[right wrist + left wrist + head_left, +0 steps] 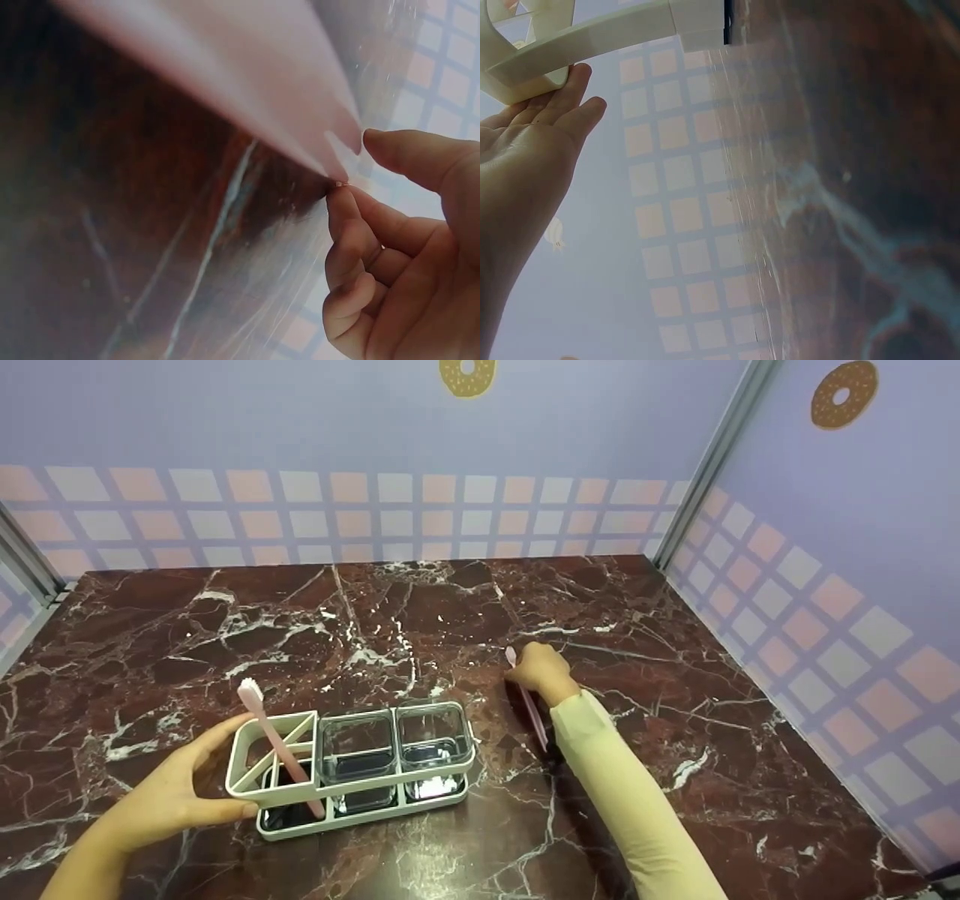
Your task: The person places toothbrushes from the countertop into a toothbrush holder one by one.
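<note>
A pale toothbrush holder (281, 793) with two tiers stands at the front left of the table. One pink toothbrush (271, 735) leans in its divided left section, white bristles up and handle end down in the lower tier. My left hand (161, 795) grips the holder's left end, thumb at the front and fingers behind. Farther right, my right hand (541, 667) pinches a second pink toothbrush (534, 716) near its head, between thumb and fingertips. That brush's handle extends toward me beside the sleeve; in the right wrist view its blurred pink handle (247, 67) crosses the top.
Two clear cups (357, 735) sit side by side in the holder's middle and right sections. Beneath everything is a dark red marbled table (675, 825) with white veins. Lilac walls with checkered bands (480, 521) rise behind it and on the right.
</note>
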A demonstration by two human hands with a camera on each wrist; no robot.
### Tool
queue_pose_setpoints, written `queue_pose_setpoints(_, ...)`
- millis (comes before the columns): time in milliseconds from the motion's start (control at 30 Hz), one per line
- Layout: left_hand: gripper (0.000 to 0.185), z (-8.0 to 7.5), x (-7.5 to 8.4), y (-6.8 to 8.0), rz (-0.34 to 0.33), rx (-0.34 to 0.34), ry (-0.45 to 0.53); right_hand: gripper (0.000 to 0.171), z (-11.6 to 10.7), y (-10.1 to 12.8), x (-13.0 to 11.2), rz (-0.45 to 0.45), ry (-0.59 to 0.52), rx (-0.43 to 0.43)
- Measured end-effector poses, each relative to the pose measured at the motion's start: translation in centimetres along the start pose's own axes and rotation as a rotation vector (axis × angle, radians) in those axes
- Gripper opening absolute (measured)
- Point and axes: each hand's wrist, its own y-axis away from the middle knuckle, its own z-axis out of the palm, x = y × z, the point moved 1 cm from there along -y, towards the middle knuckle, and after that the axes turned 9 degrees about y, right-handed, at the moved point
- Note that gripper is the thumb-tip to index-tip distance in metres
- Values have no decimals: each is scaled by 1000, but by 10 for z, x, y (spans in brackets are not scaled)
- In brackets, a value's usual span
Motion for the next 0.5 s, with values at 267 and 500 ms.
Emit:
queue_pose_setpoints(267,96,-1,-3,1,20,34,-84,29,1,-2,0,27,-7,-21)
queue_pose_setpoints(500,96,-2,-6,1,7,49,-125,24,2,-5,4,21,-45,-42)
